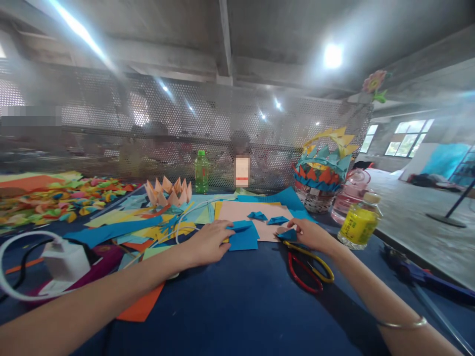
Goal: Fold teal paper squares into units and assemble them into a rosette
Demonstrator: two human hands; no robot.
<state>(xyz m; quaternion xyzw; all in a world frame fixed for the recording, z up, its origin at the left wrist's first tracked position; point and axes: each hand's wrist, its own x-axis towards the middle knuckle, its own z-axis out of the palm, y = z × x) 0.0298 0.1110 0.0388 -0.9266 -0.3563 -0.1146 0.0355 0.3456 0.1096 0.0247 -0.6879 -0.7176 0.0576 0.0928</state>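
The left hand point(212, 242) is lying loosely open on some blue paper point(245, 237), left of the scissors point(309, 267), and the right hand point(309, 233) is pinching a little folded blue piece point(288, 235) right by the scissors' tips.

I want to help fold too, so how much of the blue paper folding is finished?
Two small blue pieces look folded, sitting on the pink paper. The right hand is at a third folded one, and the left hand rests on flat blue paper. That paper looks mostly unfolded, so some folding is probably left, but I can't tell how many pieces are needed.
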